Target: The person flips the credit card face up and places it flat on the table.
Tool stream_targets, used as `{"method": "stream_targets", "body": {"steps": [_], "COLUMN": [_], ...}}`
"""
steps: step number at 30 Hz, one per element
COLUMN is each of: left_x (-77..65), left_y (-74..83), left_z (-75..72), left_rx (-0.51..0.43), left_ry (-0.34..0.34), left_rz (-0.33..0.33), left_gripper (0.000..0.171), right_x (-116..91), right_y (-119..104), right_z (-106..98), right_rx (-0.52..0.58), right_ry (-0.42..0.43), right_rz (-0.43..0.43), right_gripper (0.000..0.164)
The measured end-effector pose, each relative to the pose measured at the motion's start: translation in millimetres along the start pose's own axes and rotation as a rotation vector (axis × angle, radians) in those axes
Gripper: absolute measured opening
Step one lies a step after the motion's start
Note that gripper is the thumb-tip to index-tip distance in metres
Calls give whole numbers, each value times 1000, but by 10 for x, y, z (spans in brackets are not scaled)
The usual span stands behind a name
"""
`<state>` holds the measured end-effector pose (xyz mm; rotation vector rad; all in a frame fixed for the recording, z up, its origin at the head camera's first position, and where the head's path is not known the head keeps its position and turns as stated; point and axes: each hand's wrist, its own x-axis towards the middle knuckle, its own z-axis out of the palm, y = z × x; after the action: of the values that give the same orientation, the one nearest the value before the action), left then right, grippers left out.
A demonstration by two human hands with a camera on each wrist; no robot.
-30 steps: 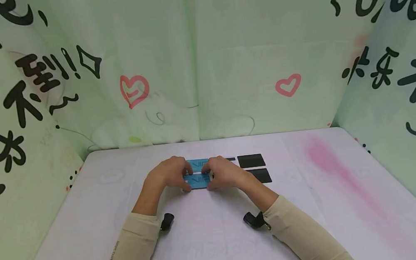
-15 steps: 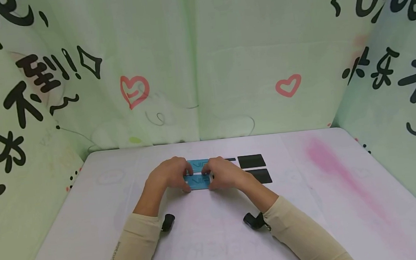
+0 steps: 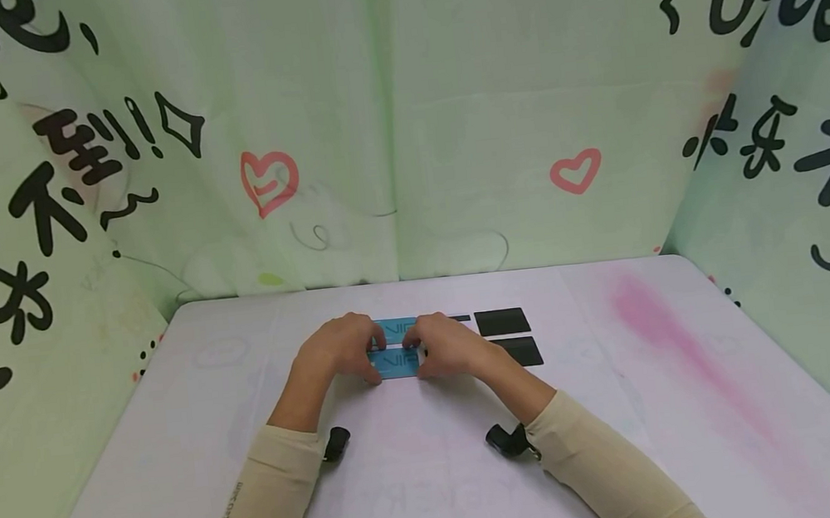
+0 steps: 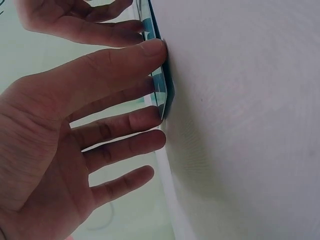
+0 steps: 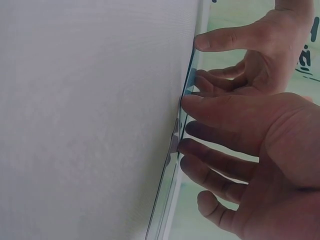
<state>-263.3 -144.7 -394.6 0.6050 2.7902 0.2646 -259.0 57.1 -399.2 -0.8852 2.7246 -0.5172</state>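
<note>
Two blue cards with VIP-like lettering lie in a column on the white table, a far card (image 3: 395, 329) and a near card (image 3: 397, 363). My left hand (image 3: 344, 345) holds the near card by its left end, thumb at the front edge and forefinger at the back. At the right end my right hand (image 3: 453, 343) grips it the same way. In the left wrist view, the left thumb (image 4: 150, 48) touches the card's edge while other fingers are spread. The right wrist view has the right thumb (image 5: 197, 102) on the edge. Knuckles hide parts of both cards.
Right of the hands lie a far black card (image 3: 499, 322) and a near black card (image 3: 523, 351), the latter partly covered. A dark strip (image 3: 460, 318) shows behind the right hand. Printed cloth (image 3: 477, 120) walls the white table (image 3: 436, 474) at back and sides.
The right thumb has shifted very slightly to the right along the near card's front edge. Otherwise both hands and all the cards keep practically the same places.
</note>
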Motion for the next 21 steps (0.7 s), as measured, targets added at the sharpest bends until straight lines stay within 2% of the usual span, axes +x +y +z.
{"method": "stream_targets", "body": {"steps": [21], "left_x": [4], "left_y": [-5], "left_z": [3], "left_rx": [2], "left_ry": [4], "left_rz": [11], "left_gripper": [45], "right_x": [-9], "right_y": [25], "right_z": [-13], "right_rx": [7], "right_ry": [14], "right_rz": [-8], "right_gripper": [40]}}
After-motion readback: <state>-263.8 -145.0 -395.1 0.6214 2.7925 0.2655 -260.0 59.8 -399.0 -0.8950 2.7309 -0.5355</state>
